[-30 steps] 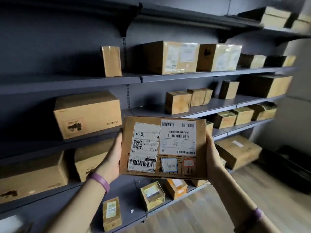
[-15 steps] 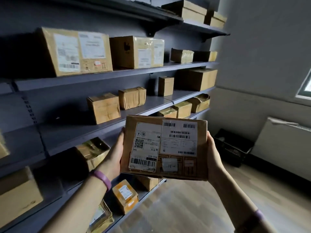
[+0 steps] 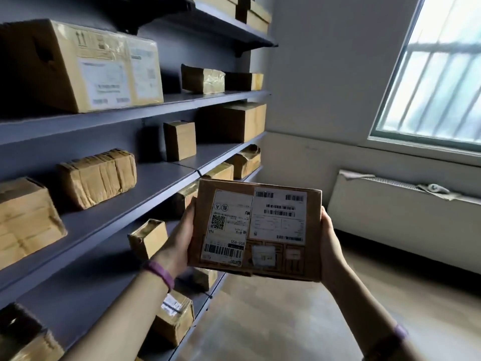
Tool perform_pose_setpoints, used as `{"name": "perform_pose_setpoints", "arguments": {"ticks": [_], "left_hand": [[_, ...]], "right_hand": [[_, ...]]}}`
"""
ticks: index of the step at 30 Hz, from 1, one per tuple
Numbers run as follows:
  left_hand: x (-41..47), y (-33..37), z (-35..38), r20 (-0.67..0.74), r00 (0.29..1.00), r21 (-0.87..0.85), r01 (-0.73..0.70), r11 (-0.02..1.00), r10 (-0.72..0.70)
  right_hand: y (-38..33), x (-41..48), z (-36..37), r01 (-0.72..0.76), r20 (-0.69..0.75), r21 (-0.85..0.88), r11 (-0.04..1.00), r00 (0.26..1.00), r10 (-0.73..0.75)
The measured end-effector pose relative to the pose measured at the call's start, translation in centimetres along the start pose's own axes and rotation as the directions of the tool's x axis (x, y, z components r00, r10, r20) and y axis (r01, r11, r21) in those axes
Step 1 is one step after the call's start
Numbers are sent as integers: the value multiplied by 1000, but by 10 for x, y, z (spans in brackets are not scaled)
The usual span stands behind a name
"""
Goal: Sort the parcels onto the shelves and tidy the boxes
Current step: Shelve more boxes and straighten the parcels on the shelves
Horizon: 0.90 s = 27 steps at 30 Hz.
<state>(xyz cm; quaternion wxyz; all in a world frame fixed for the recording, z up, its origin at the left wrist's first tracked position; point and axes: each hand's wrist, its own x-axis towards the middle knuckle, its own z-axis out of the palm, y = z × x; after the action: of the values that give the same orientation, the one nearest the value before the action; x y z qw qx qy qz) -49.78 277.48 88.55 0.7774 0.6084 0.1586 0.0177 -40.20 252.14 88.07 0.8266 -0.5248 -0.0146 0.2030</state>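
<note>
While I stand alongside the grey shelving, my left hand point(image 3: 179, 243) and right hand point(image 3: 330, 246) clamp a flat cardboard parcel point(image 3: 256, 227) by its two short sides. It is in mid-air with its label face turned up towards me. My palms press the carton's edges and my fingers wrap round its back, where I cannot see them. A purple wristband point(image 3: 160, 273) sits on my left wrist.

The parcel's left edge hangs just off the shelf fronts, near a small taped box point(image 3: 148, 238) on a lower shelf. Bare floor point(image 3: 273, 321) lies open below and to the right of the parcel.

Further left, the middle shelf point(image 3: 145, 194) shows a bare stretch between a tape-wrapped box point(image 3: 97, 177) and a small upright box point(image 3: 179, 140) deeper in. Above them a large labelled box point(image 3: 86, 66) fills the near end of its shelf, right out to the front edge.

At the far side, a white radiator cover point(image 3: 390, 217) runs along the wall beneath a barred window point(image 3: 437, 82), well apart from the parcel.
</note>
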Motion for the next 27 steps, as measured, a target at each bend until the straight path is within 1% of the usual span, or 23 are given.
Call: {"name": "perform_pose_setpoints", "arguments": {"ticks": [4,6,10,13,16,18,22,25,27], "left_hand": [[71,27,13,101,995,-1,-12,1000,12],[105,36,21,147,989,-15,-19,1000,21],[173,48,44,211,977,-50,35,998,-23],[223,52,67,229,973,-13,31,999,-27],[279,50,92,245,967,45,64,997,-73],[321,47,111,224,970,50,86,995,-95],[413,54,158,113,986,31,116,993,-119],[485,64,193,79,985,2,151,989,-151],[530,73,213,81,987,-4,137,990,-137]], "right_hand": [[-20,56,-2,65,-46,33,997,997,-64],[-31,78,-5,76,-60,68,995,996,-72],[-50,122,-21,98,-101,117,988,991,-86],[-60,156,-44,126,-168,109,986,980,-106],[-74,198,-74,129,-213,81,988,971,-109],[-84,233,-97,131,-222,72,989,969,-112],[-115,315,-140,151,-206,64,987,969,-135],[-148,383,-170,191,-193,41,981,965,-179],[-172,425,-186,216,-187,12,976,960,-210]]}}
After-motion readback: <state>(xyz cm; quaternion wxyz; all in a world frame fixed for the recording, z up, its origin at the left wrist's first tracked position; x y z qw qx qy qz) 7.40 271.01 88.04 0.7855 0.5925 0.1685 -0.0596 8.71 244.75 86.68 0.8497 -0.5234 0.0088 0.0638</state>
